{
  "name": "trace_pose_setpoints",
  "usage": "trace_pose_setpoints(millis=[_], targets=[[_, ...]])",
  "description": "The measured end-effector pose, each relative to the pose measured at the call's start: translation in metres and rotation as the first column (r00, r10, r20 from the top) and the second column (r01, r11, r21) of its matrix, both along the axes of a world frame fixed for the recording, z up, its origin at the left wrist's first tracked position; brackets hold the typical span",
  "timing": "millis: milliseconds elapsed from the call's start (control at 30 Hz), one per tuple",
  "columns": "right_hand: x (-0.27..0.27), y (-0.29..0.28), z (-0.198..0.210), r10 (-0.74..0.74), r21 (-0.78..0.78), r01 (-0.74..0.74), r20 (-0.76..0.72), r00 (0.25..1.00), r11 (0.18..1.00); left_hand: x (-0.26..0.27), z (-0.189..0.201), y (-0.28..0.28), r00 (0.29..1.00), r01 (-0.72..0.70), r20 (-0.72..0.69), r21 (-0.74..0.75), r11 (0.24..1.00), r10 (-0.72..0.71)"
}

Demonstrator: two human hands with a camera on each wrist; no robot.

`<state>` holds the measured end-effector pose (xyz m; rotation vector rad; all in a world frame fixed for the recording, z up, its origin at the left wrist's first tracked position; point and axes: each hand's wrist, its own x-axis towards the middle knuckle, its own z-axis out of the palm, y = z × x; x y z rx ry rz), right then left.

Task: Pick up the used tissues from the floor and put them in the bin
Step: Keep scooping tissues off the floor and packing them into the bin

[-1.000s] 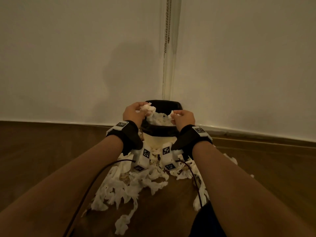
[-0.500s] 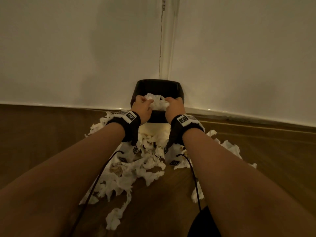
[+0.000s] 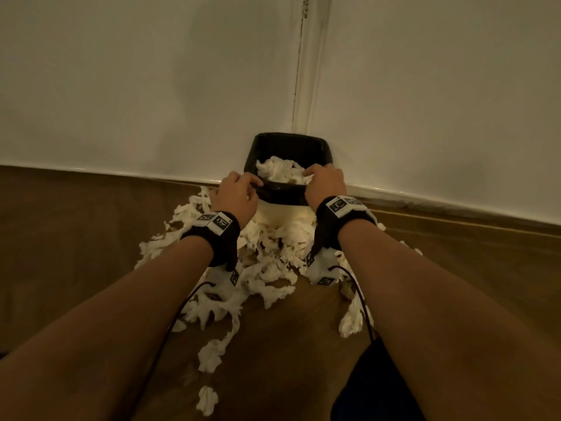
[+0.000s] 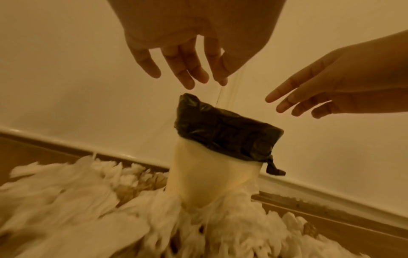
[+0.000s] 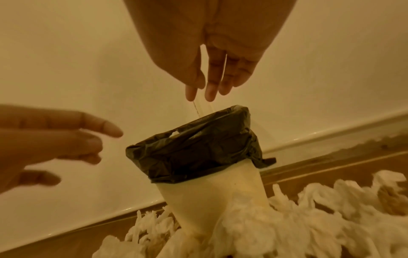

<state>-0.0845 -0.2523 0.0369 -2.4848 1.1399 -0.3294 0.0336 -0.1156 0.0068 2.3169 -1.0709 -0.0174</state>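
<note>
Some tissues (image 3: 283, 173) already fill the bin (image 3: 288, 197); most tissue still litters the floor (image 3: 76, 238). Both the left hand (image 3: 238, 196) and right hand (image 3: 324, 185) hover over the rim, fingers spread, seemingly empty.

We count one bin (image 3: 285, 205), cream with one black liner (image 4: 223, 137) over its rim; two hands, the left hand (image 3: 235, 196) and the right hand (image 3: 326, 185); two wrist bands (image 3: 217, 229); the tissues (image 3: 267, 262) on the floor are too many and too tangled to count.
</note>
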Motion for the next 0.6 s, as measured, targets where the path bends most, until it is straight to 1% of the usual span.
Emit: trace_pose_setpoints(millis=[67,133,200,233,333,433,500,600], targets=[[-0.002,0.01,0.0,-0.013,0.091,0.01,0.038,0.999,0.996,-0.005,-0.008,0.019,0.998,0.01,-0.068,0.049,0.999,-0.007],[-0.001,0.026,-0.002,-0.016,0.203,0.0,0.076,0.997,0.979,-0.012,-0.018,0.039,0.985,0.053,-0.171,0.11,0.993,-0.034],[0.0,0.044,-0.006,0.015,0.281,-0.035,0.072,0.997,0.959,-0.02,-0.031,0.061,0.964,0.098,-0.263,0.201,0.975,-0.042],[0.002,0.054,-0.009,0.043,0.303,-0.059,0.057,0.997,0.951,-0.024,-0.039,0.071,0.958,0.123,-0.285,0.262,0.957,-0.045],[0.005,0.086,-0.024,0.131,0.336,-0.119,-0.013,0.991,0.935,-0.036,-0.065,0.103,0.932,0.245,-0.354,0.441,0.863,-0.083],[0.004,0.116,-0.045,0.213,0.403,-0.16,-0.09,0.973,0.901,-0.043,-0.086,0.135,0.898,0.36,-0.426,0.577,0.733,-0.106],[0.001,0.134,-0.063,0.28,0.447,-0.19,-0.143,0.949,0.874,-0.046,-0.096,0.153,0.903,0.377,-0.413,0.632,0.677,-0.116],[-0.003,0.154,-0.089,0.347,0.5,-0.21,-0.198,0.917,0.84,-0.046,-0.11,0.175,0.914,0.363,-0.394,0.686,0.63,-0.097]])
